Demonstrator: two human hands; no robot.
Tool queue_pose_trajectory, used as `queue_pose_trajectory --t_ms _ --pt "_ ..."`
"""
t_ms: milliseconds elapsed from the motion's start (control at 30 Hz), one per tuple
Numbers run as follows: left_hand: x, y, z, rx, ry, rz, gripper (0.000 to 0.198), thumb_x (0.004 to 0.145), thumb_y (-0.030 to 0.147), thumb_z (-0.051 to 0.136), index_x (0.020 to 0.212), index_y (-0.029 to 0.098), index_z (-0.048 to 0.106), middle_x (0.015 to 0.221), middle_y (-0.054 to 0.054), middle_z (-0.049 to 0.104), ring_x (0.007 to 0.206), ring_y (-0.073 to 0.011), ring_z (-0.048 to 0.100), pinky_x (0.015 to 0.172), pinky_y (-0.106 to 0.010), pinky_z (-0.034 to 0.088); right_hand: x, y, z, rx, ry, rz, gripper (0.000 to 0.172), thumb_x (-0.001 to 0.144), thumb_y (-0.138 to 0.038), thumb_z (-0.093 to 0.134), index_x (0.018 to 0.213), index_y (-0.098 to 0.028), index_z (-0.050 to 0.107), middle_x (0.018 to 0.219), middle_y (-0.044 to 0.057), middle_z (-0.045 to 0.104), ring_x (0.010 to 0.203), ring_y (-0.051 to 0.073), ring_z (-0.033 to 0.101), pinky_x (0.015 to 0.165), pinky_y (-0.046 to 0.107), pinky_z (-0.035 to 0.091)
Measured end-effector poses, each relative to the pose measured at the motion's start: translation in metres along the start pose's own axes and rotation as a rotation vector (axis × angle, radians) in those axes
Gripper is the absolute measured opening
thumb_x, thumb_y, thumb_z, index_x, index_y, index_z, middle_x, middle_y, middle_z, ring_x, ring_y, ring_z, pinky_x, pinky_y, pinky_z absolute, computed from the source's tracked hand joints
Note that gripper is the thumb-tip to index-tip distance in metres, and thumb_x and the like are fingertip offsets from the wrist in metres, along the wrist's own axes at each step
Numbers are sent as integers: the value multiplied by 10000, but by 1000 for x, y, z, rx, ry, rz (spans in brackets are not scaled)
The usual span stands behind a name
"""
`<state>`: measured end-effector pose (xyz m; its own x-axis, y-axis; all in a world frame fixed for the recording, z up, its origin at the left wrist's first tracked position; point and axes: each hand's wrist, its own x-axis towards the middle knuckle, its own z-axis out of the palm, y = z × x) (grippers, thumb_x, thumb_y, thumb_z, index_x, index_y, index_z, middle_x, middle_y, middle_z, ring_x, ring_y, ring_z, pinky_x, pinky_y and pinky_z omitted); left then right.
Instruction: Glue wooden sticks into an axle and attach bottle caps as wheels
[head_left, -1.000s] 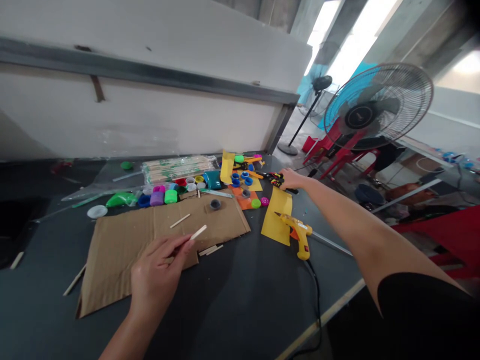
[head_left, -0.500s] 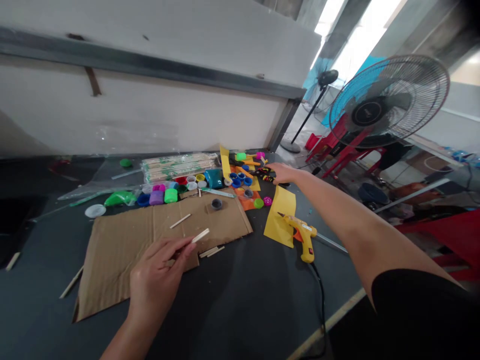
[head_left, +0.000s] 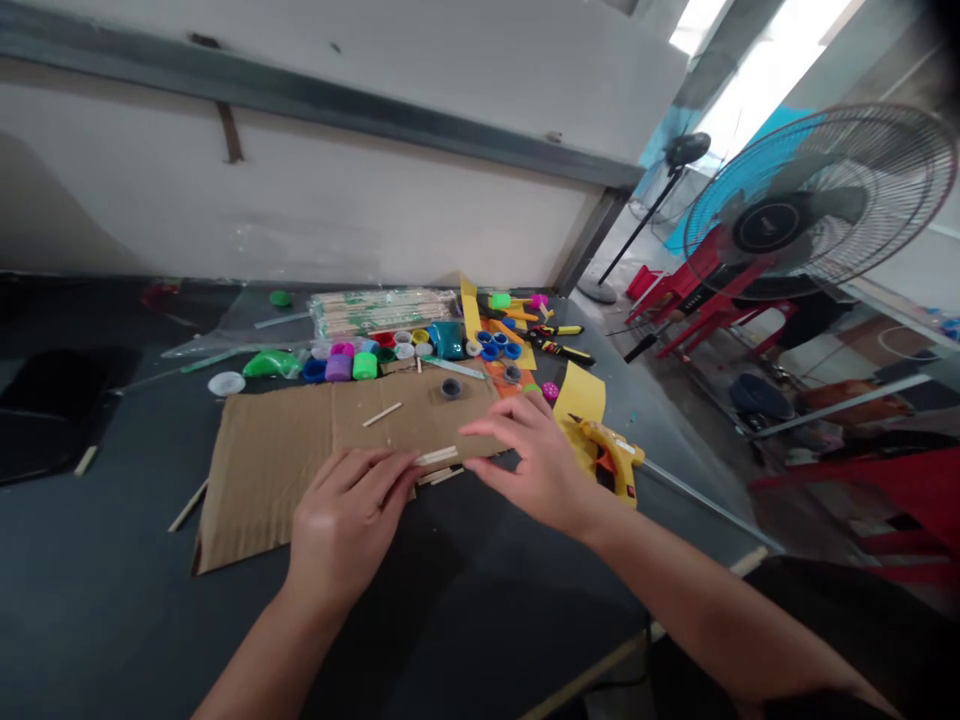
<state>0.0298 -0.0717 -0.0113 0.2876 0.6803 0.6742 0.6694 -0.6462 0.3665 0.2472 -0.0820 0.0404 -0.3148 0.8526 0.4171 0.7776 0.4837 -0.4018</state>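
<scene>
Between the thumb and fingers of my left hand [head_left: 351,515] are short wooden sticks [head_left: 437,456], their ends pointing right. My right hand [head_left: 536,462] is just beyond those ends, thumb and fingers apart, with nothing in it. Both hands are over the near edge of a brown cardboard sheet [head_left: 274,450]. One loose stick [head_left: 382,414] lies on the cardboard, and a few cut pieces [head_left: 441,476] rest at its near edge. A small dark cap [head_left: 450,388] sits on the cardboard. Right of my right hand lies a yellow glue gun [head_left: 619,460], partly covered by the forearm.
Behind the cardboard are bagged wooden sticks [head_left: 386,311], colourful caps and pots [head_left: 338,367], and pliers [head_left: 559,348] with black-and-yellow handles. Yellow paper [head_left: 583,392] lies by the glue gun. A white panel [head_left: 300,200] closes off the back; a large fan [head_left: 810,210] stands at right.
My right hand has come back from the pliers, leaving them on the table, and is now close to my left hand. My left hand still holds the sticks. The view has shifted.
</scene>
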Motion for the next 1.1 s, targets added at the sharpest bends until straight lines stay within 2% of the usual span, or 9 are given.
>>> queue_pose_trajectory --t_ms 167,333,533,667,900,1100 --pt "1 -2 -5 47 1 13 138 851 222 626 968 218 699 870 -33 712 793 -182 638 766 -323 491 10 -2 21 -68 55 -51 224 799 -372 693 1006 -288 696 921 54 585 941 244 493 878 437 369" --pt "1 -2 -9 65 1 18 148 858 223 619 982 228 699 870 -33 716 777 -181 623 752 -323 485 10 -9 26 -63 116 -66 110 834 -348 652 896 -281 714 885 43 584 919 225 495 855 417 358" --pt "2 -2 -9 49 8 35 151 849 197 630 987 202 692 887 -39 720 794 -180 627 758 -321 493 10 -6 33 -31 146 -29 80 817 -354 679 829 -285 719 861 37 593 898 222 505 827 406 365" --pt "3 -3 -8 -2 28 -12 201 849 200 634 1045 211 677 919 -30 724 823 -173 645 775 -314 511 8 -1 39 28 177 -12 82 801 -354 705 822 -278 725 839 28 591 873 211 506 816 397 374" --pt "2 -3 -6 -112 0 -125 143 862 219 613 966 248 707 877 -6 726 821 -170 661 746 -315 533 7 3 44 129 195 16 94 793 -360 718 805 -268 731 766 22 605 812 203 519 771 393 390" --pt "4 -1 -7 -146 -10 -138 156 869 180 590 910 254 721 846 -2 733 803 -168 667 727 -324 543 9 5 45 183 191 4 82 797 -344 716 790 -266 739 723 18 613 772 195 519 756 391 409"
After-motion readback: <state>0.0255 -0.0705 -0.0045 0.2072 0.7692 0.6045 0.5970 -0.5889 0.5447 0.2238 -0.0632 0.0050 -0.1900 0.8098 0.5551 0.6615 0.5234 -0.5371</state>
